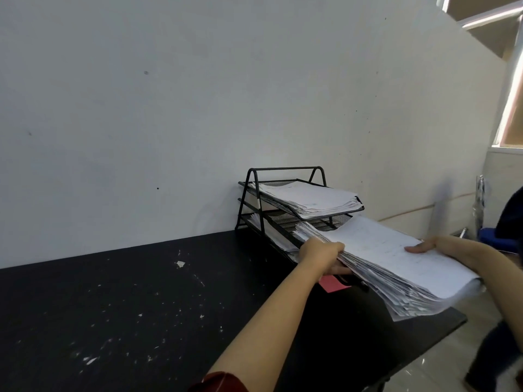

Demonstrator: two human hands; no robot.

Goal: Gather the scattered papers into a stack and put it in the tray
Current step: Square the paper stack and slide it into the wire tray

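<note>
A thick stack of white papers is held above the right part of the black table, its far end at the middle shelf of a black wire mesh tray rack. My left hand grips the stack's left edge, thumb on top and fingers underneath. My right hand holds the stack's right edge, thumb lying on the top sheet; its other fingers are hidden beneath. The rack's top shelf holds another pile of papers, and more sheets lie in the bottom shelf.
The black table is scuffed with white flecks and stands against a white wall. A pink slip and a dark pen lie under the held stack. Another person in dark clothes stands at the far right, on a tiled floor.
</note>
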